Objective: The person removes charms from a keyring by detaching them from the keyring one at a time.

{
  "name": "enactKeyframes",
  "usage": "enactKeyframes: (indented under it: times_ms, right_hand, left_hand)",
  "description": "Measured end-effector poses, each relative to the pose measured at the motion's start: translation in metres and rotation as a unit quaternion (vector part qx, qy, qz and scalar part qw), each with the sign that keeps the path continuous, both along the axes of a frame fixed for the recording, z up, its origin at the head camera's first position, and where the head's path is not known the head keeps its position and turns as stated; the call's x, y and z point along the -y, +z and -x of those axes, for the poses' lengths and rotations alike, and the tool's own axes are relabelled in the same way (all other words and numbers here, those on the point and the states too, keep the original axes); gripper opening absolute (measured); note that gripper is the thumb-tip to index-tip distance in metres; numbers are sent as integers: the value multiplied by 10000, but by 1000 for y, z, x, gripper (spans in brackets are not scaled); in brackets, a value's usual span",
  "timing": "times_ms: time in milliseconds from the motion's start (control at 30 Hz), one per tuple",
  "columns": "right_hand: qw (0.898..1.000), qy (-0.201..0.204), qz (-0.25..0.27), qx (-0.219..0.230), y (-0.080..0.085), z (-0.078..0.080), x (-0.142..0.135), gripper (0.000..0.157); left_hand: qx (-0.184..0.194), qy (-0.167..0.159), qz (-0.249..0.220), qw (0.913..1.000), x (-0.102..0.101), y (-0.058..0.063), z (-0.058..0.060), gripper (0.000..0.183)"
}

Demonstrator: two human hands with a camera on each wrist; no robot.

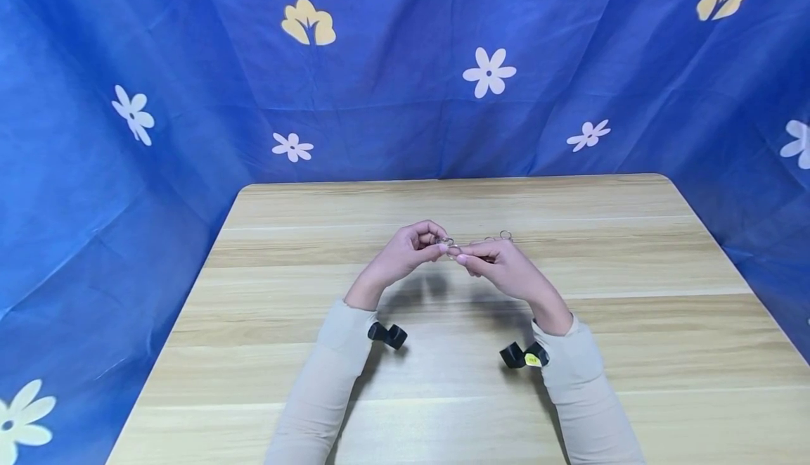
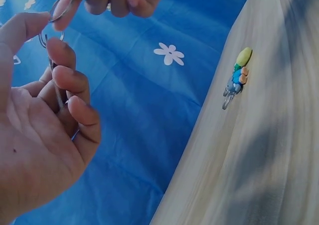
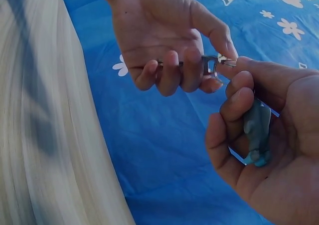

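Both hands meet above the far middle of the table. My left hand (image 1: 408, 250) holds a slim metal piece (image 3: 206, 65) with a loop-like end, lying under its curled fingers; its exact kind is unclear. Thumb and forefinger of my right hand (image 1: 506, 268) pinch a metal split ring (image 2: 52, 11), which the left thumb also touches where it meets the metal piece. Tucked in the right hand's curled fingers is a grey and teal keychain figure (image 3: 257, 130). A second keychain figure (image 2: 240, 75), yellow, blue and grey with a metal clasp, lies on the table.
The wood-grain table (image 1: 443, 395) has rounded far corners. A blue curtain (image 1: 392, 85) with white and yellow flowers hangs behind it and at the sides. Beyond the right hand a small metal ring (image 1: 505, 235) shows. Black cameras are strapped to both wrists.
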State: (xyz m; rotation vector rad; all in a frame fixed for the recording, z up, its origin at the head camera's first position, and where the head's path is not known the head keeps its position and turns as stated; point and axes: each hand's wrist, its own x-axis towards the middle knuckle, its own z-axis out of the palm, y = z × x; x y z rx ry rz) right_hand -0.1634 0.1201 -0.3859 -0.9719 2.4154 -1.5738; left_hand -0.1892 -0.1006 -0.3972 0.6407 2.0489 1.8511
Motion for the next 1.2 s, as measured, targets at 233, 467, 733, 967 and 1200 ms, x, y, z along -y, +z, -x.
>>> enactKeyframes:
  times_ms: [233, 467, 733, 967, 1200]
  right_hand:
    - [10000, 0, -73, 36, 2, -2, 1, 20]
    - [9996, 247, -127, 77, 3, -2, 2, 19]
    - [9993, 323, -118, 174, 5, -5, 1, 17]
    - [9980, 571, 142, 250, 4, -4, 1, 21]
    - [9943, 845, 243, 608, 5, -5, 4, 20]
  left_hand:
    - [93, -131, -113, 9998, -1, -1, -1, 16]
    - [204, -630, -155, 9977, 2, -3, 0, 28]
    - [242, -691, -169, 9972, 3, -2, -1, 31]
    - [234, -774, -470, 9956, 3, -4, 0, 42]
    - [213, -799, -629, 9946, 0, -3, -2, 10]
